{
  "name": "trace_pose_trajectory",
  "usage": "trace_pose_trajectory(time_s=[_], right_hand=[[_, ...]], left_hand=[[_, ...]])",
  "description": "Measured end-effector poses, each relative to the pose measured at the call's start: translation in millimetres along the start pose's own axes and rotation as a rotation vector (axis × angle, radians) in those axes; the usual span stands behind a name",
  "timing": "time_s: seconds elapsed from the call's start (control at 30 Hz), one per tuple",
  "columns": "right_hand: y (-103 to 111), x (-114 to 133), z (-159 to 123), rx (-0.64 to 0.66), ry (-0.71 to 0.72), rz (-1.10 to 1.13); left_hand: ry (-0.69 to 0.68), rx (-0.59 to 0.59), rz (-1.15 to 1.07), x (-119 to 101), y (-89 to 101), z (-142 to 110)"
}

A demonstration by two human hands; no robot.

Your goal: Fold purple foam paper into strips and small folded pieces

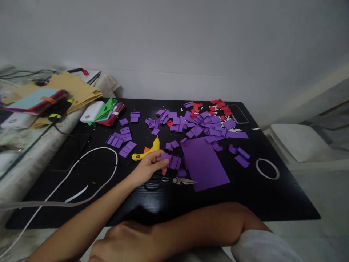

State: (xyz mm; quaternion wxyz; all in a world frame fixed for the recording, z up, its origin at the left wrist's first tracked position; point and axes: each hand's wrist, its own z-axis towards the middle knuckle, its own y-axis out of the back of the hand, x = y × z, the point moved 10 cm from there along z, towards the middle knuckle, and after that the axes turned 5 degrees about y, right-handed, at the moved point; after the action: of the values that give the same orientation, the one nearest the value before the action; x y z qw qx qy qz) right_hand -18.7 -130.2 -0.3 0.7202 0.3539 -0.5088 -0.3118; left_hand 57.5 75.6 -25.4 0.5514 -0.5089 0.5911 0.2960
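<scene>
My left hand [151,163] pinches a small purple paper piece [165,157] between thumb and fingers, over the middle of the black table. Just behind it lies a yellow hot glue gun [148,150], nozzle pointing away. Below my fingers rests a pair of scissors [184,181] with black handles, its blades touching a large purple sheet [204,162]. Folded purple strips [174,162] lie right beside the held piece. My right hand [122,240] is low at the front edge, crossed close to my left forearm. Its fingers are curled and partly out of frame.
Purple scraps [203,123] and red scraps [220,107] cover the back right. A roll-like ring [267,169] lies at the right. A white cable [116,160] loops across the left. Coloured paper packs [110,112] and brown envelopes [72,89] sit back left. A white stool [291,142] stands right.
</scene>
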Motion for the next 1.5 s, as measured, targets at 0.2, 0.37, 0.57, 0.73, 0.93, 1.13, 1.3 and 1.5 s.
trace_pose_trajectory(time_s=[0.2,0.37,0.57,0.73,0.93,1.13,1.3,1.5], right_hand=[[24,-7,-29,-0.087,-0.049,0.398],[46,-56,-76,-0.662,-0.356,1.24],[59,-87,-110,-1.063,-0.63,1.859],[62,-88,-113,-1.088,-0.65,1.905],[51,-88,-114,-0.954,-0.699,1.749],[123,-70,-150,-0.924,-0.595,1.134],[195,-79,-228,-1.172,-0.717,0.549],[172,-122,-256,-1.225,-0.774,0.634]], left_hand=[[-0.016,-0.01,0.042,-8,-2.8,-1],[-0.018,-0.038,0.047,-13,0.7,-1],[0.034,-0.101,0.051,-13,8.3,0],[0.022,-0.101,-0.007,-11,11.2,2],[0.022,-0.079,-0.011,-7,11.3,2],[-0.001,-0.085,-0.019,-7,9.3,0],[-0.049,-0.088,-0.005,-12,8.7,-1],[-0.03,-0.07,0.086,-13,2.2,-2]])
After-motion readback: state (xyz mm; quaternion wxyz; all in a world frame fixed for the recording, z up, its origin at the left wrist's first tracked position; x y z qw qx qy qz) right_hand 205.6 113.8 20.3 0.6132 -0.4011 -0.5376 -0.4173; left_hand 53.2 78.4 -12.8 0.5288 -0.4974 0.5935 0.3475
